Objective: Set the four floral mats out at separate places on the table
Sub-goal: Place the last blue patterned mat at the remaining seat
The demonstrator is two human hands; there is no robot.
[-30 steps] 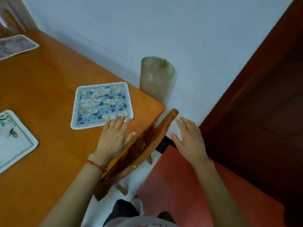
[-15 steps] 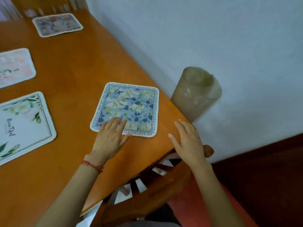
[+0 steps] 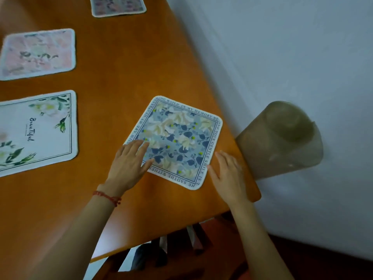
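Observation:
Several floral mats lie apart on the orange wooden table (image 3: pixel 121 81). A blue-and-cream mat (image 3: pixel 179 138) sits near the table's right corner. My left hand (image 3: pixel 129 164) lies flat with straight fingers on its near-left corner. My right hand (image 3: pixel 228 174) rests flat on the wood just right of the mat's near corner. A white mat with green leaves (image 3: pixel 38 130) is at the left, a pale pink mat (image 3: pixel 38 53) lies beyond it, and a darker pinkish mat (image 3: pixel 119 5) sits at the top edge.
A rolled brownish sheet (image 3: pixel 282 140) stands against the white wall (image 3: pixel 282 57) just off the table's right corner. A wooden chair (image 3: pixel 157 259) is tucked under the near table edge. Dark red flooring shows at the bottom right.
The view has swung left from the chair onto the table. My right hand moved from beside the chair back to the table next to the blue mat. My left hand slid further onto that mat.

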